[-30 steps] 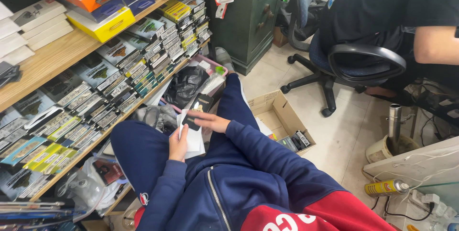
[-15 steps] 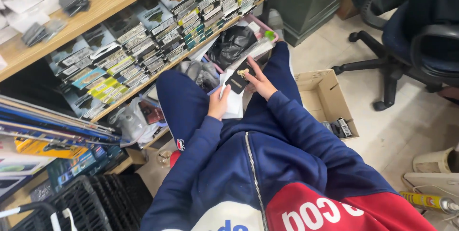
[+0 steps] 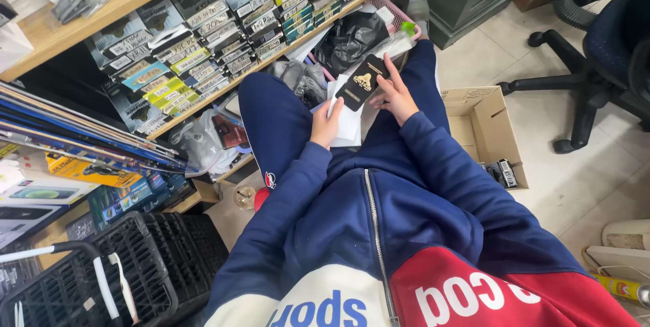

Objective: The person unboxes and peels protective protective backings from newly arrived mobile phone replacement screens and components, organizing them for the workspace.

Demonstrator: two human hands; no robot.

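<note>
Right hand [image 3: 396,93]: fingers curled on the small black packet [image 3: 363,82], gold emblem facing up, tilted as if for reading.
Left hand [image 3: 325,125]: pinching the near-left edge of the white sheets [image 3: 349,120], steadying them on the lap.
Packet position: atop the sheets, between both hands, over the knees.
Far left: shelf [image 3: 223,29] of boxed stock.
Right: open cardboard box [image 3: 484,127] on the floor.

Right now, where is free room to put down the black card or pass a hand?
Bare floor lies between the open box and the chair. The box front is partly free. The shelves are packed, and bags crowd the space past the knees.
</note>
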